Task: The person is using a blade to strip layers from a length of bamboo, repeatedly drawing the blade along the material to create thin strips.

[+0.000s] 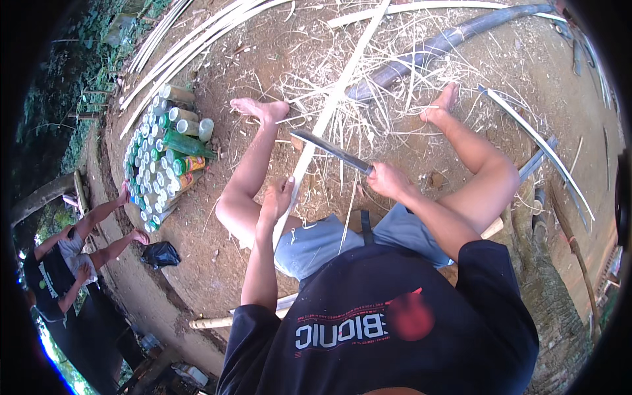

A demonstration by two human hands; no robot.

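Note:
A long pale strip of split bamboo (337,92) runs from between my legs to the far edge of the ground ahead. My left hand (279,195) is closed around its near end. In my right hand (388,181) is the handle of a long machete (336,151). Its dark blade points left and lies across the strip, with the tip just past it. A small brown piece (297,143) shows beside the strip by the blade tip; what it is I cannot make out.
Curled shavings (401,92) cover the ground around a dark pole (441,46). Stacked bottles and jars (161,158) stand at left, near a black plastic bag (160,255) and a seated person (59,263). Pale strips (197,43) lie far left; a log (550,296) lies right.

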